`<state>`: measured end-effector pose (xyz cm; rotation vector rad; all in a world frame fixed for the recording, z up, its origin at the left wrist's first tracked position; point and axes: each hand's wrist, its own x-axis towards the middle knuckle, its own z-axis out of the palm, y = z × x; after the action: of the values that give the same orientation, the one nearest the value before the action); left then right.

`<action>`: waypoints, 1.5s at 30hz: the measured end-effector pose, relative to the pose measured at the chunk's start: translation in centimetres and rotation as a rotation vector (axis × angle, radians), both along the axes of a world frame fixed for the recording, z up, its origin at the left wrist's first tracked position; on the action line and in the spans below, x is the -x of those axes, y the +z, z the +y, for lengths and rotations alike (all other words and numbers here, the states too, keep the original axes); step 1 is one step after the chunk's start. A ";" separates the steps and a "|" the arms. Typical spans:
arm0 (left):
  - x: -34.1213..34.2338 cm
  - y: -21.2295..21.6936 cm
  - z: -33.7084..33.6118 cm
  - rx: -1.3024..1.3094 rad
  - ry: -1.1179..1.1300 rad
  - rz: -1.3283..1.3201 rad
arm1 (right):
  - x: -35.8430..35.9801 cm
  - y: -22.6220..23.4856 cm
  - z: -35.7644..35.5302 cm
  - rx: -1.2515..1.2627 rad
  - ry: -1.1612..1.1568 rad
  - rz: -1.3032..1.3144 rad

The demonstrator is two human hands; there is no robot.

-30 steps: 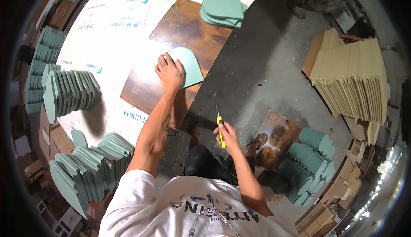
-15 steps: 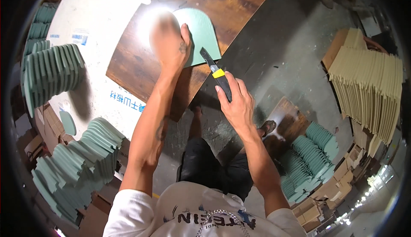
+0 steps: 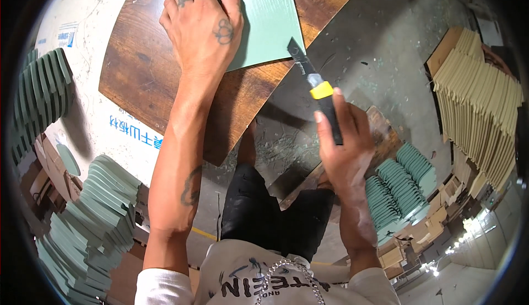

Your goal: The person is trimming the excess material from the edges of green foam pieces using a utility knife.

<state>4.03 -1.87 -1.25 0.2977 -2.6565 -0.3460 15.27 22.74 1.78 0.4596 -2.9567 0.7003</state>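
Left hand [image 3: 203, 27] flat, fingers spread, pressing green sheet [image 3: 264, 24] on worktop [image 3: 138, 74]; right hand [image 3: 344, 145] grips utility knife [image 3: 317, 87], blade at sheet's corner.

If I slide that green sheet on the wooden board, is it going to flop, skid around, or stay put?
The green sheet looks thin and lies flat on the board, so it would probably bend if lifted by one edge. It seems light; the left hand presses it down, suggesting it might otherwise skid as the knife in the right hand meets its corner.
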 end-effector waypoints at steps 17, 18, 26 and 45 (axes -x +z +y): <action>-0.1 0.6 -0.1 -0.006 0.001 -0.086 | 2.3 0.6 2.3 0.024 0.136 0.020; -0.1 0.7 -0.1 -0.011 -0.005 -0.091 | 2.2 0.6 2.3 0.027 0.131 0.021; -0.1 -0.1 -0.2 0.001 -0.003 -0.059 | 2.8 0.5 2.5 0.028 0.142 0.033; -0.3 -1.1 -1.2 0.079 -0.124 0.091 | 6.1 0.1 1.5 -0.014 0.237 0.045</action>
<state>4.35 -3.04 -2.34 0.0906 -2.5974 -0.2851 9.18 24.28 1.88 0.8251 -2.8951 0.6796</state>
